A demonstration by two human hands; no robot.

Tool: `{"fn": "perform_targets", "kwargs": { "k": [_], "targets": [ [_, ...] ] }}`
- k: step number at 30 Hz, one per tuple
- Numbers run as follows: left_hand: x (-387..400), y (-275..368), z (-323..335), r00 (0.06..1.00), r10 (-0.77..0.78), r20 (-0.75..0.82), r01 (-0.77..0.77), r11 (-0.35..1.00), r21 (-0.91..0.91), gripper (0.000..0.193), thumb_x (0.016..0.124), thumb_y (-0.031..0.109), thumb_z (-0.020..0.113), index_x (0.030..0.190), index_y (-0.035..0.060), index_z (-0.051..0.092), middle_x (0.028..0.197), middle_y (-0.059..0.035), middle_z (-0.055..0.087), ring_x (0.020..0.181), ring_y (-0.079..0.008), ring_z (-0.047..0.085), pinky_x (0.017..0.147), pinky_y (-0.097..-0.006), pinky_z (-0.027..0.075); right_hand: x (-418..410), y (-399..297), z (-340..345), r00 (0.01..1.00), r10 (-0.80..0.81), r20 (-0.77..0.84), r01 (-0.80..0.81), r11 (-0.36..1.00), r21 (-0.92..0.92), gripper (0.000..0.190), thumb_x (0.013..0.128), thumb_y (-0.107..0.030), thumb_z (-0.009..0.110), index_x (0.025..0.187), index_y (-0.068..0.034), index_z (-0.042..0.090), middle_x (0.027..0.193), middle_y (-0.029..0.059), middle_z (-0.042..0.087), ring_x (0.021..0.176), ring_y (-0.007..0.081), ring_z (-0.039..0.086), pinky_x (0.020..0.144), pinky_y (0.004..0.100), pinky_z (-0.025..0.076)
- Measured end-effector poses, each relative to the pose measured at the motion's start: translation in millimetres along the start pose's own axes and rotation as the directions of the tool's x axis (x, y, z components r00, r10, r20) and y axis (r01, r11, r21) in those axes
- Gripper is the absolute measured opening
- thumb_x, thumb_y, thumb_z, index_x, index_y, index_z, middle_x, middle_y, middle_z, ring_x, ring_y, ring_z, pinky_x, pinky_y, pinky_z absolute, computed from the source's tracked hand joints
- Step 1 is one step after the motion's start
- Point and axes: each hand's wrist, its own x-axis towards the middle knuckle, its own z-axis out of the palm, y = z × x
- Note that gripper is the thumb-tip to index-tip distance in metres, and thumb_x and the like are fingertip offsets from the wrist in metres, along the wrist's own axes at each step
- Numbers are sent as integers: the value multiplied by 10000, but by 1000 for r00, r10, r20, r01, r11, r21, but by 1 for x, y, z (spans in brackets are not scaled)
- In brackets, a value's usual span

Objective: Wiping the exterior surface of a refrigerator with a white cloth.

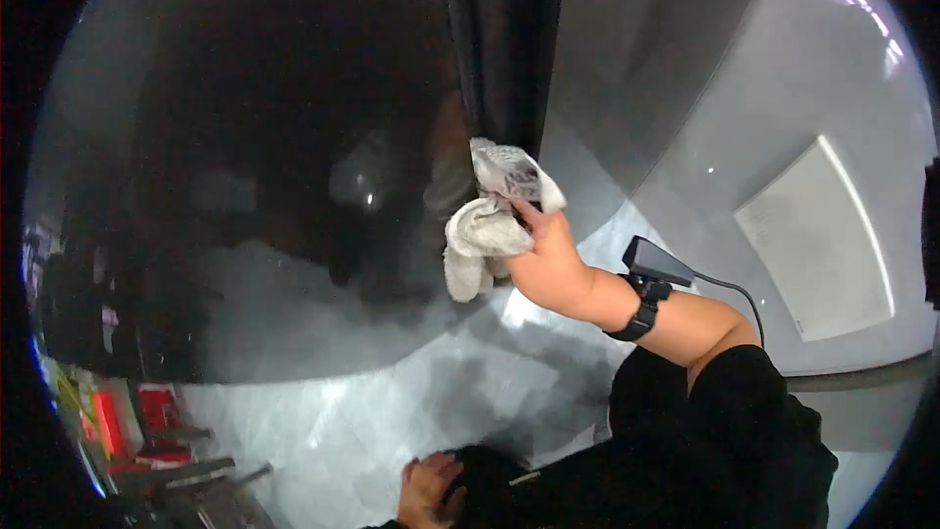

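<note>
My right hand (pixel 551 264) is shut on a bunched grey-white cloth (pixel 488 231), a fluffy one with a dark smudge or pattern on its upper fold. The cloth lies at the lower end of a dark upright strip (pixel 510 44), beside the edge of a large dark glossy panel (pixel 279 125). A dim reflection shows in that panel. Low in the picture, my left hand (pixel 429 488) rests by my black-clothed leg, thumb apart from the fingers and nothing seen in it.
A black wrist strap with a small device (pixel 657 263) and cable sits on my right forearm. At right is a light grey glossy surface with a pale four-sided patch (pixel 822 250). Red objects (pixel 110 422) and dark items stand on the pale floor (pixel 352 426) at lower left.
</note>
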Motion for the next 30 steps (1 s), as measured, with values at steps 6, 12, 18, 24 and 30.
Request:
{"fn": "perform_targets", "kwargs": {
  "k": [6,12,18,24,30],
  "targets": [
    [-44,-60,32,963,195,-183,-212,974,-76,482,827,74,603,1295,83,489,1236,-174,511,1137,-397,465,912,-545,360,71,-128,-4,946,-325,-16,309,914,-262,570,803,-116,664,1320,-10,449,1347,160,470,1213,293,483,1039,365,354],
    [-81,-99,71,968,-206,-142,157,942,-296,529,787,148,645,1299,150,507,1197,-152,551,1133,-366,493,897,-547,390,129,-195,-20,965,-248,-84,230,957,-178,544,775,-173,708,1246,-10,490,1327,212,468,1248,382,423,1059,431,315],
    [-113,-66,48,958,-284,50,287,955,-71,504,811,153,631,1299,158,507,1224,-161,549,1143,-330,508,922,-536,409,248,-370,-29,692,-702,-168,637,703,-317,124,851,-75,629,963,-21,619,894,57,662,812,130,609,734,293,504],
    [-91,-16,-39,846,-479,234,524,827,-203,492,808,146,631,1286,150,513,1215,-160,553,1140,-331,511,923,-532,410,244,-375,-30,835,-452,-313,410,891,-194,117,876,-84,545,948,-27,619,872,52,623,829,148,580,728,316,489],
    [-19,54,-153,898,-387,210,437,842,-318,481,806,139,631,1273,143,519,1206,-159,557,1136,-331,514,923,-528,412,176,-327,-40,963,209,-170,-208,978,27,166,864,-231,590,939,-86,616,878,12,591,827,131,557,732,303,473]
  ]
}}
